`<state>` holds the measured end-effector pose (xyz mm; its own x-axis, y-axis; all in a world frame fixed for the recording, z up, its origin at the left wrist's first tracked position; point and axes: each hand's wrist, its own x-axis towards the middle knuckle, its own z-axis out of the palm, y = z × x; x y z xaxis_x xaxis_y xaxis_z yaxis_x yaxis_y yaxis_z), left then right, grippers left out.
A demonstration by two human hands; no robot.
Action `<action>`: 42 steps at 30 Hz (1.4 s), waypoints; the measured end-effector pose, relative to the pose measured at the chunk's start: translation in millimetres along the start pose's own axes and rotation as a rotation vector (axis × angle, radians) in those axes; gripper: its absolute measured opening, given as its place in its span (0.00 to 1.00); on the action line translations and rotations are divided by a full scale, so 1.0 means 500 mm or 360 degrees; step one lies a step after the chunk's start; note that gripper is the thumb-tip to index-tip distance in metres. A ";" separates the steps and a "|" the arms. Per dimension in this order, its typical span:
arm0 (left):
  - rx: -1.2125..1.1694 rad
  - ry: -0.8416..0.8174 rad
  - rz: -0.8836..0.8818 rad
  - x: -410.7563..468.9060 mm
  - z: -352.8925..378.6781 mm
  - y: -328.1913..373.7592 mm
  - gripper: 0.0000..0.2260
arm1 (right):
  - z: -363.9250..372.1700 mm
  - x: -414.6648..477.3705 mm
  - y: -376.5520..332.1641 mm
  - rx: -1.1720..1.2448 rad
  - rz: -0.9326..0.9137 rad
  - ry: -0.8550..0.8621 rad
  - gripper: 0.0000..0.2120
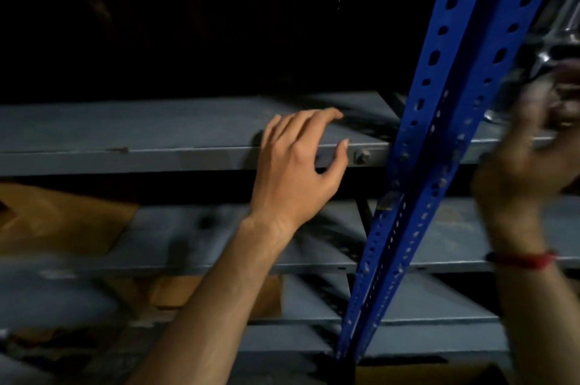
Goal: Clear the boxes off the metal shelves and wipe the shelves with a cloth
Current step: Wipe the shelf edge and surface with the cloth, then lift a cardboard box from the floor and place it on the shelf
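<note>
1. Top shelf (141, 130): grey metal, long axis running left to right, front lip facing the camera, with a dark open gap above its surface.
2. Blue upright (439, 102): perforated and leaning in the view, it crosses the lip just right of a bolt (362, 157).
3. Left hand (293, 165): fingers relaxed and draped on the shelf top, thumb against the lip.
4. Right hand (527, 165): blurred, beyond the upright; cannot tell its grasp.
5. Cardboard box (62, 221): on the shelf below, far left.
</note>
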<state>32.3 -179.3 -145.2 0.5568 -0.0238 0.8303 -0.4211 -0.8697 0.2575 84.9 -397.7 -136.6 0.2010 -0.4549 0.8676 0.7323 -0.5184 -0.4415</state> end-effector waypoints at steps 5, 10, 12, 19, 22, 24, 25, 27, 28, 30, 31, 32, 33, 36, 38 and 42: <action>0.0243 -0.0064 -0.0025 -0.064 -0.055 -0.042 0.18 | 0.032 -0.136 -0.128 -0.0027 -0.0358 -0.0769 0.14; 0.0322 -0.0108 -0.0030 -0.153 -0.104 -0.095 0.23 | 0.005 -0.201 -0.148 -0.0070 -0.0299 -0.0951 0.15; 0.0323 -0.0098 -0.0068 -0.189 -0.112 -0.109 0.24 | -0.019 -0.225 -0.153 -0.0101 -0.0236 -0.0981 0.15; 0.0112 -0.0122 -0.0023 -0.311 -0.056 -0.096 0.14 | -0.099 -0.306 -0.092 -0.0239 -0.0040 -0.1099 0.14; 0.0031 -0.0268 0.0052 -0.352 -0.007 -0.073 0.10 | -0.144 -0.345 -0.048 -0.0300 0.0089 -0.1085 0.13; -0.0028 -0.0372 0.0046 -0.379 0.035 -0.056 0.09 | -0.186 -0.374 -0.013 -0.0357 0.0212 -0.1097 0.13; -0.0053 -0.0425 0.0012 -0.394 0.055 -0.048 0.09 | -0.208 -0.391 0.005 -0.0391 0.0279 -0.1121 0.13; -0.0097 -0.0545 -0.0082 -0.428 0.103 -0.032 0.08 | -0.258 -0.428 0.048 -0.0449 0.0426 -0.1153 0.13; -0.0122 -0.0623 -0.0131 -0.447 0.128 -0.022 0.08 | -0.287 -0.449 0.070 -0.0487 0.0515 -0.1155 0.13; -0.0148 -0.0794 -0.0238 -0.488 0.182 -0.005 0.09 | -0.349 -0.497 0.116 -0.0579 0.0712 -0.1166 0.14; -0.0142 -0.0873 -0.0284 -0.509 0.209 0.002 0.09 | -0.379 -0.521 0.137 -0.0628 0.0795 -0.1180 0.15; -0.0136 -0.0947 -0.0326 -0.531 0.239 0.007 0.10 | -0.408 -0.545 0.158 -0.0677 0.0867 -0.1204 0.16; -0.0135 -0.1025 -0.0361 -0.555 0.267 0.012 0.11 | -0.436 -0.572 0.174 -0.0732 0.0933 -0.1238 0.17; -0.0175 -0.1251 -0.0427 -0.627 0.355 0.028 0.13 | -0.509 -0.660 0.215 -0.0883 0.1135 -0.1331 0.19; -0.0195 -0.1395 -0.0463 -0.675 0.407 0.041 0.13 | -0.550 -0.724 0.231 -0.0973 0.1328 -0.1347 0.20; -0.0144 -0.1716 -0.0544 -0.776 0.534 0.051 0.13 | -0.618 -0.853 0.278 -0.1180 0.1763 -0.1310 0.24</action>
<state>-3.3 -323.7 -592.6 0.9605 -0.2420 -0.1376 -0.1545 -0.8744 0.4599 -100.0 -499.4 -638.9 0.8698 -0.4592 -0.1807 -0.4369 -0.5463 -0.7146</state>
